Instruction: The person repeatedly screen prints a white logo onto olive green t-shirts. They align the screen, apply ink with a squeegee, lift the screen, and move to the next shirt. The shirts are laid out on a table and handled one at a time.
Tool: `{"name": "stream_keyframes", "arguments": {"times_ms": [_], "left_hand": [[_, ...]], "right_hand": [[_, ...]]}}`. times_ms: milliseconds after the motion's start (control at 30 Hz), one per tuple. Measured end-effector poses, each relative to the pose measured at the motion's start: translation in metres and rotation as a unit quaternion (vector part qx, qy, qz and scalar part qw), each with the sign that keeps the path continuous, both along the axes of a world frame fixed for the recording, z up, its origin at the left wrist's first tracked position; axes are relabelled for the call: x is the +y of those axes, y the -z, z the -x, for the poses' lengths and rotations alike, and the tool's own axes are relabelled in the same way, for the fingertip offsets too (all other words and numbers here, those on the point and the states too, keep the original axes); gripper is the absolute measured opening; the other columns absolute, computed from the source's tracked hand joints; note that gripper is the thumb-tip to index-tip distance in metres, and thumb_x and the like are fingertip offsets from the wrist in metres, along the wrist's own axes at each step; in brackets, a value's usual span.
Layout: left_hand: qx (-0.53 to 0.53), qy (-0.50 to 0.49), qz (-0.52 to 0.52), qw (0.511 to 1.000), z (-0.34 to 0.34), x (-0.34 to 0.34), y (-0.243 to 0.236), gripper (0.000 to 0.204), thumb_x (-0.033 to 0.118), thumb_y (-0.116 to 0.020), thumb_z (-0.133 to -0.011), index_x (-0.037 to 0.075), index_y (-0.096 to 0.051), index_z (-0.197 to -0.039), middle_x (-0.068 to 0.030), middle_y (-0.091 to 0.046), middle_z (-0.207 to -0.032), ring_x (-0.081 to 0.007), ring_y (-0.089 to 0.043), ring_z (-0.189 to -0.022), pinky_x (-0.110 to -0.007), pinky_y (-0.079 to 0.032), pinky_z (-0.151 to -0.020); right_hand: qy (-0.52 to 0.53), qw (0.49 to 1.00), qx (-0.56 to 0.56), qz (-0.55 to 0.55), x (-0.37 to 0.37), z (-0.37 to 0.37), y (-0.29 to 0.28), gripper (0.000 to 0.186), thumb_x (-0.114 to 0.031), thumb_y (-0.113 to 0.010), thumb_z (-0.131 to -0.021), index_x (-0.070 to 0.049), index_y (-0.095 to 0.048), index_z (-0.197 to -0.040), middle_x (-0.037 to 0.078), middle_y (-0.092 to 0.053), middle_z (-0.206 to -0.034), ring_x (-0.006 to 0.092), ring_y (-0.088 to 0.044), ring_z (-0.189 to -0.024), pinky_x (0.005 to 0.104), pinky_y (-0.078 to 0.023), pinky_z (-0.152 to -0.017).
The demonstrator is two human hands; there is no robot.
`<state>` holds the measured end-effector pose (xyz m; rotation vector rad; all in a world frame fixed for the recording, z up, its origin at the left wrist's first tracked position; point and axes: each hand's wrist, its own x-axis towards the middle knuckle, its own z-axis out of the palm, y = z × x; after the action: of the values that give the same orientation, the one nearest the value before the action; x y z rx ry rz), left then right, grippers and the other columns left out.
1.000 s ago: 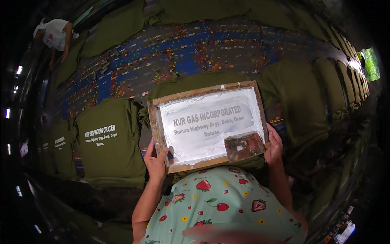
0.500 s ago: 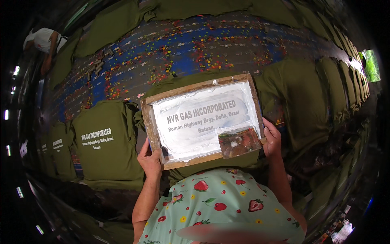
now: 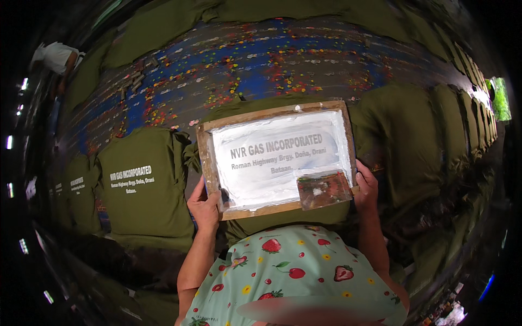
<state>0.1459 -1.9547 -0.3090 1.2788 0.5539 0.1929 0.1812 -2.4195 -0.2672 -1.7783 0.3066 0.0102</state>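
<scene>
A wooden-rimmed printing screen [image 3: 255,118] is held over an olive green shirt [image 3: 288,220]. White ink coats its mesh, and grey lettering shows through. My left hand [image 3: 205,209] is closed round the lower left edge, thumb on top. On the opposite side, my right hand [image 3: 367,188] grips the right edge. A stained, brownish flat plate [image 3: 324,190], perhaps a squeegee, rests in the screen's lower right corner near my right fingers. Most of the shirt underneath is hidden by the screen, so I cannot tell whether they touch.
To the left lies an olive shirt [image 3: 136,201] printed with white lettering. Plain olive shirts [image 3: 405,146] line the right side. Beyond the screen, a long blue table [image 3: 253,81] is spotted with colourful ink. Dark small blocks [image 3: 132,81] sit there. A person in white [image 3: 58,57] stands far left.
In the picture, the screen and both hands sit slightly farther right, and the screen is tilted a little less. The surroundings have shifted slightly too. Both hands keep their grip.
</scene>
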Motion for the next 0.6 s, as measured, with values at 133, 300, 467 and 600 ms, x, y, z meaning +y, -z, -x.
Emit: {"name": "stream_keyframes", "arguments": {"times_ms": [133, 300, 467, 600], "left_hand": [[-0.005, -0.009, 0.001, 1.000, 0.000, 0.001, 0.004, 0.065, -0.017, -0.067, -0.086, -0.011, -0.059, -0.151, -0.0165, -0.072, -0.137, -0.0191, -0.072, -0.116, -0.033, -0.056, -0.104], [-0.007, -0.007, 0.007, 1.000, 0.001, 0.001, 0.005, 0.065, -0.017, -0.066, -0.086, -0.010, -0.059, -0.150, -0.0161, -0.073, -0.136, -0.0187, -0.073, -0.114, -0.032, -0.057, -0.101], [-0.001, -0.007, 0.007, 1.000, 0.000, 0.001, 0.003, 0.064, -0.015, -0.066, -0.086, -0.011, -0.059, -0.150, -0.0171, -0.075, -0.131, -0.0194, -0.074, -0.109, -0.032, -0.058, -0.098], [0.001, 0.001, 0.012, 1.000, 0.000, 0.000, 0.001, 0.065, -0.016, -0.065, -0.085, -0.012, -0.059, -0.150, -0.0187, -0.073, -0.134, -0.0231, -0.074, -0.113, -0.034, -0.057, -0.102]], "right_hand": [[-0.008, 1.000, -0.014, -0.013, 0.003, 0.001, -0.004, 0.045, -0.010, -0.050, -0.107, 0.008, -0.063, -0.147, 0.016, -0.070, -0.141, 0.0215, -0.066, -0.127, 0.0350, -0.048, -0.113], [-0.024, 0.999, -0.025, 0.005, 0.004, 0.000, -0.007, 0.045, -0.009, -0.050, -0.108, 0.008, -0.062, -0.148, 0.016, -0.070, -0.142, 0.0216, -0.066, -0.127, 0.0350, -0.049, -0.113], [-0.027, 0.998, -0.038, 0.036, -0.001, 0.004, 0.000, 0.043, -0.008, -0.050, -0.108, 0.008, -0.064, -0.146, 0.016, -0.072, -0.138, 0.0204, -0.066, -0.125, 0.0344, -0.049, -0.112], [0.013, 0.999, -0.013, -0.048, -0.004, 0.007, 0.010, 0.042, -0.006, -0.055, -0.109, 0.007, -0.062, -0.148, 0.014, -0.071, -0.140, 0.0184, -0.065, -0.126, 0.0334, -0.047, -0.112]]}}
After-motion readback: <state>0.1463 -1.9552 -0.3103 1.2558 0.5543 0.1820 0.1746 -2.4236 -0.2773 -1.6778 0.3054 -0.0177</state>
